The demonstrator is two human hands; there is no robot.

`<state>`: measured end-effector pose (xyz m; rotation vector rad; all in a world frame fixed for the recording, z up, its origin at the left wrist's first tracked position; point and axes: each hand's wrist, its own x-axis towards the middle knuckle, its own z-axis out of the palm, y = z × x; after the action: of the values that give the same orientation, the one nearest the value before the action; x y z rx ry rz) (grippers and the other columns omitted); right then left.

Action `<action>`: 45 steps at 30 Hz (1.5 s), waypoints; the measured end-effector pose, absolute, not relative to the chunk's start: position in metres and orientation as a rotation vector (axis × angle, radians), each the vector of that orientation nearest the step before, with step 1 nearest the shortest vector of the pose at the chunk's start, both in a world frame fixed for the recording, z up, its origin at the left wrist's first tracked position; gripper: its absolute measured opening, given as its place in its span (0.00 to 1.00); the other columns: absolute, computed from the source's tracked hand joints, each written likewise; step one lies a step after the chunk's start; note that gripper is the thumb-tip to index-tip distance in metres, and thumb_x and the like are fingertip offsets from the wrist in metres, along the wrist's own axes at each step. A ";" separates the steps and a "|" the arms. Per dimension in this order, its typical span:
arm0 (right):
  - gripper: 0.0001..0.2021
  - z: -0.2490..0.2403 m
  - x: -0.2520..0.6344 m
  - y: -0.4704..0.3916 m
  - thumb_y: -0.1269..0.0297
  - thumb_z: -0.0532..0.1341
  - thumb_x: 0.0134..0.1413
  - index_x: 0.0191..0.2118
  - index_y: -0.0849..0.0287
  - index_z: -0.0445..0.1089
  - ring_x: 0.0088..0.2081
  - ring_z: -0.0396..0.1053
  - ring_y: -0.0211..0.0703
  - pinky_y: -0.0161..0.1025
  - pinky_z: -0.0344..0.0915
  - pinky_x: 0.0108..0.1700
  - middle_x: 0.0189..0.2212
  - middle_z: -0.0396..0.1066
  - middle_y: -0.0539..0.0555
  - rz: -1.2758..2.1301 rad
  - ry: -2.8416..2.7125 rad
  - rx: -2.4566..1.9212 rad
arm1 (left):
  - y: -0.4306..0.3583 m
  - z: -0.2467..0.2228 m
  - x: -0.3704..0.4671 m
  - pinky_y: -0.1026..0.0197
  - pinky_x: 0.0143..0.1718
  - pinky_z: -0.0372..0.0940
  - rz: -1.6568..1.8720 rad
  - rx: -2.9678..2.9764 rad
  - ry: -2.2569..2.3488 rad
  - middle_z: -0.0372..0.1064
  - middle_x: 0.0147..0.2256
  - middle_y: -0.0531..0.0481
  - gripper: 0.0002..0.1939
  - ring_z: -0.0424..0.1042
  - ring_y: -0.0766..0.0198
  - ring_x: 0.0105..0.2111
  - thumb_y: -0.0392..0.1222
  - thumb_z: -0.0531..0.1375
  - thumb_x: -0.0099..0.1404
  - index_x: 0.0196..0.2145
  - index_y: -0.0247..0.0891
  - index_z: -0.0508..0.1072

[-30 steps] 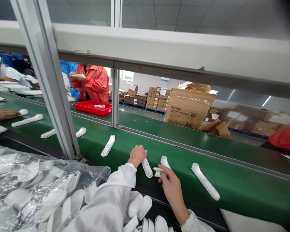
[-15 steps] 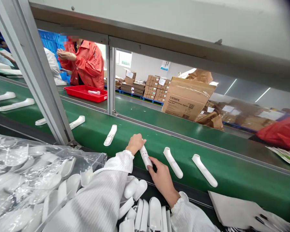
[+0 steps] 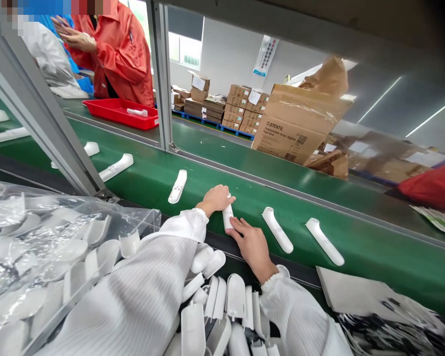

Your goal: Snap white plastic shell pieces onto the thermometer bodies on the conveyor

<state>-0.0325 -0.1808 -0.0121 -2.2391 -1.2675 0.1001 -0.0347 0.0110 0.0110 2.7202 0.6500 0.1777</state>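
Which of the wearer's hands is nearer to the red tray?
Left. The left hand rests on a white casing on the belt, on the side towards the red tray. The right hand lies lower and further right, so further off.

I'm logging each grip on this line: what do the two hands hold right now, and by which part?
Both hands are on one white handheld casing lying on the green belt: left hand over its far end, right hand fingertips at its near end.
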 end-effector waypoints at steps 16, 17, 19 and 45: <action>0.06 0.024 -0.076 -0.194 0.70 0.64 0.51 0.35 0.52 0.75 0.42 0.67 0.46 0.44 0.58 0.51 0.36 0.72 0.49 0.517 -1.483 -1.942 | 0.018 0.020 -0.053 0.53 0.48 0.64 0.733 2.668 1.190 0.66 0.48 0.39 0.12 0.64 0.51 0.51 0.44 0.52 0.69 0.45 0.37 0.69; 0.06 0.025 -0.076 -0.194 0.72 0.64 0.50 0.34 0.53 0.74 0.42 0.67 0.46 0.44 0.58 0.52 0.37 0.72 0.49 0.545 -1.484 -1.941 | 0.021 0.021 -0.055 0.51 0.49 0.63 0.770 2.669 1.235 0.64 0.50 0.39 0.13 0.62 0.50 0.52 0.43 0.53 0.68 0.46 0.36 0.68; 0.06 0.023 -0.074 -0.192 0.73 0.62 0.50 0.32 0.54 0.73 0.42 0.67 0.46 0.44 0.57 0.52 0.36 0.71 0.50 0.570 -1.466 -1.927 | 0.030 0.021 -0.059 0.49 0.50 0.62 0.814 2.642 1.349 0.60 0.55 0.38 0.16 0.60 0.49 0.54 0.43 0.55 0.66 0.50 0.36 0.66; 0.22 -0.014 -0.041 -0.185 0.63 0.55 0.62 0.60 0.54 0.68 0.64 0.59 0.49 0.49 0.58 0.65 0.62 0.63 0.55 0.214 -1.095 -1.908 | 0.032 0.018 -0.042 0.56 0.39 0.68 0.147 2.468 1.053 0.75 0.42 0.37 0.23 0.75 0.46 0.44 0.59 0.57 0.60 0.42 0.38 0.73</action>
<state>-0.0406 -0.1853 -0.0136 -1.9080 -1.0949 0.2142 -0.0417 0.0316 0.0179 2.4682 1.0531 0.1472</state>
